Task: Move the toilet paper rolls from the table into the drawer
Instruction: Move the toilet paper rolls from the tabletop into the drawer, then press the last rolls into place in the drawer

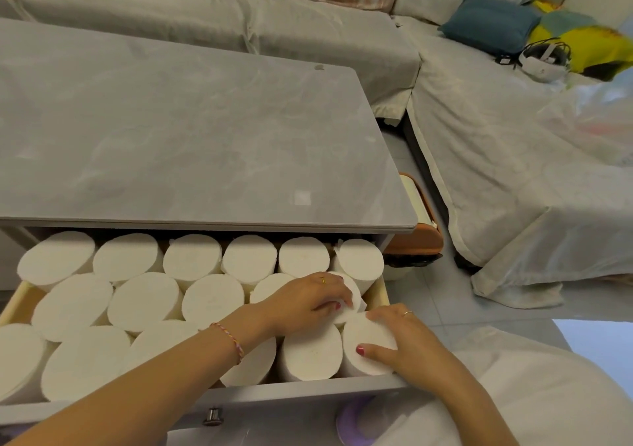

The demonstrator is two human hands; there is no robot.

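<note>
Left hand (310,300) grips a tilted roll (349,303), right hand (394,337) lies flat on the roll beside it (368,346); rolls prob light & squashy, best held round the sides

The left hand (306,297) hides most of one roll (349,296); the drawer's (301,390) left end is cut off.

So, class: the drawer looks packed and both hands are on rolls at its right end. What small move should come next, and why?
Probably press the tilted roll down until it sits level. The left hand holds it in the drawer's right corner, where it stands higher than its neighbours, while the right hand rests on the front roll beside it. The table top shows no rolls, so seating this one likely finishes packing.
</note>
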